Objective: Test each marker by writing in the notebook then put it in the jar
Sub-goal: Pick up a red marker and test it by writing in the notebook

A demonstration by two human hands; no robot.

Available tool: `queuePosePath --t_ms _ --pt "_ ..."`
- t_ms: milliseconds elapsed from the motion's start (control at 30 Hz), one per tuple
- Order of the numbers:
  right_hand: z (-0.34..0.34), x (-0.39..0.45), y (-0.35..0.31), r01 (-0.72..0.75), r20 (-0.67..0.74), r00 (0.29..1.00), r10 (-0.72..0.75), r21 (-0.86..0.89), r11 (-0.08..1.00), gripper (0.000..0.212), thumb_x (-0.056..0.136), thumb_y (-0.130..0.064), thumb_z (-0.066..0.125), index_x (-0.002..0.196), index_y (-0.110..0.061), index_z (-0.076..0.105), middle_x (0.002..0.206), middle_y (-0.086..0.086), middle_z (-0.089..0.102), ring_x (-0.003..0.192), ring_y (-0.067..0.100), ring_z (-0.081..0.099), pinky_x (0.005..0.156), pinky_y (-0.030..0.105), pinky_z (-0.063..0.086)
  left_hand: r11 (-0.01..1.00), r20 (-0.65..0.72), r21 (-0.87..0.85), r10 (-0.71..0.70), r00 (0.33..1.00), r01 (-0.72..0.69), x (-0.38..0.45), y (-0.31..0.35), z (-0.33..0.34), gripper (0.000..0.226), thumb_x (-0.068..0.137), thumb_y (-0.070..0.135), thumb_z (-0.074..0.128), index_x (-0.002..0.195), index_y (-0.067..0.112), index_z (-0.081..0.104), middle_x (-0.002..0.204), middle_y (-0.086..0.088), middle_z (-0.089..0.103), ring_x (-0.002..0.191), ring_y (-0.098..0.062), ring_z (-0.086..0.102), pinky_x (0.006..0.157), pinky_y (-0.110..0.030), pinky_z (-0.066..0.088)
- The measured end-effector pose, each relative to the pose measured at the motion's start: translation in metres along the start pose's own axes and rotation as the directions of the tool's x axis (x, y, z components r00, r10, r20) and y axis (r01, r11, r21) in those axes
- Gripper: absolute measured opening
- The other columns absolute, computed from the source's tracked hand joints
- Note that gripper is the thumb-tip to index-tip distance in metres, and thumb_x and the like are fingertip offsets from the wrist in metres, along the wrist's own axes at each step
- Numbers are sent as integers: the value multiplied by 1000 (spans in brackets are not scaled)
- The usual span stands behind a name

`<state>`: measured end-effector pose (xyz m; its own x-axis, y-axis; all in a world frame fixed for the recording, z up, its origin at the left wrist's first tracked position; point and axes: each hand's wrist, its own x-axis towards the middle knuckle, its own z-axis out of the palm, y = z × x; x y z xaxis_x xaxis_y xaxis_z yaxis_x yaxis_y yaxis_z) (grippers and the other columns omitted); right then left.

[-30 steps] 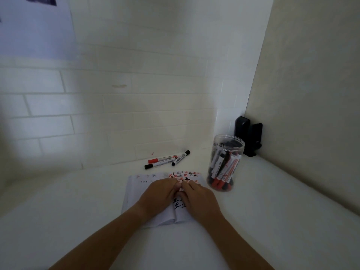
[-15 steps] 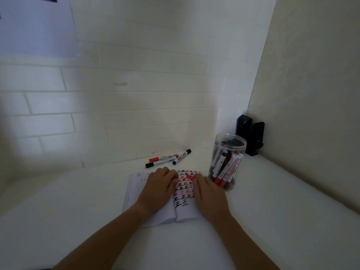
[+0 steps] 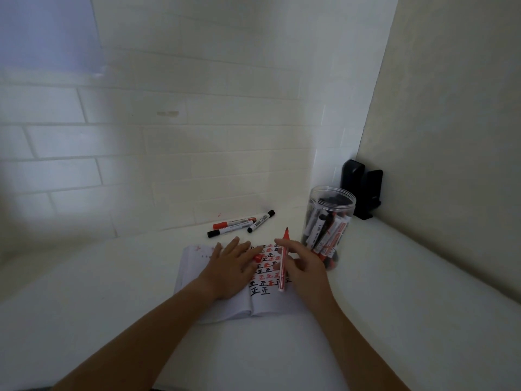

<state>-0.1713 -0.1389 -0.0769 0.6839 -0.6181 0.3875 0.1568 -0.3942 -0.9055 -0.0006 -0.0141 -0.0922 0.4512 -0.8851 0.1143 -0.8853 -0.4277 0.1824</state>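
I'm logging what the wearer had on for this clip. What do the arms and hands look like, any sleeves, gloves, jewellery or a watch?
Both forearms are bare as far as the frame's bottom edge: no sleeves show. The left hand and right hand wear no gloves, and no rings, watch or wristband are visible on them or the wrists. The dim light hides finer detail such as nails or small marks.

Two bare forearms come up from the bottom edge, no sleeves showing anywhere behind the left hand [image 3: 229, 270] or right hand [image 3: 306, 268]. No watch, rings or gloves visible, nails short.
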Motion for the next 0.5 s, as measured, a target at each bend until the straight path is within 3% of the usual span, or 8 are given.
queuePosePath --t_ms 167,233,333,433,500 --pt "0 0 -4 -129 54 991 119 246 961 54 101 10 37 127 -23 70 121 2 72 98 29 76 82 44 63 1000 19 1 18 1000 -18 0 -2 -1 52 104 54 16 154 47 6 165 8 10 152 -15 -4 122 -51 -3" --pt "-1 -2 -7 -106 41 994 100 201 974 45 99 8 47 125 -23 67 112 4 75 93 26 76 78 39 63 999 30 6 32 999 -32 -1 -3 -3 52 104 54 16 154 47 5 165 8 10 152 -15 -4 122 -50 -3" --pt "0 -6 -7 -41 32 999 39 60 997 18 95 -16 71 110 -21 63 89 5 73 72 14 71 63 30 58 999 33 -5 46 998 -46 -2 -6 -5 53 103 56 17 154 47 7 165 9 11 152 -15 -2 122 -48 -3" --pt "5 -6 -7 -30 -19 999 29 -52 998 11 98 -27 68 92 -19 62 70 -5 64 62 2 58 57 20 47 999 35 -9 49 998 -49 -1 -7 -4 53 101 58 16 153 48 8 165 10 11 152 -14 -2 122 -48 -3" --pt "5 -4 -7 -45 -36 998 44 -22 999 19 103 -23 59 86 -14 62 57 -7 54 51 5 50 51 22 40 998 42 -15 56 998 -55 0 -9 -4 58 97 67 12 152 50 6 165 10 11 152 -13 -2 122 -47 -4"
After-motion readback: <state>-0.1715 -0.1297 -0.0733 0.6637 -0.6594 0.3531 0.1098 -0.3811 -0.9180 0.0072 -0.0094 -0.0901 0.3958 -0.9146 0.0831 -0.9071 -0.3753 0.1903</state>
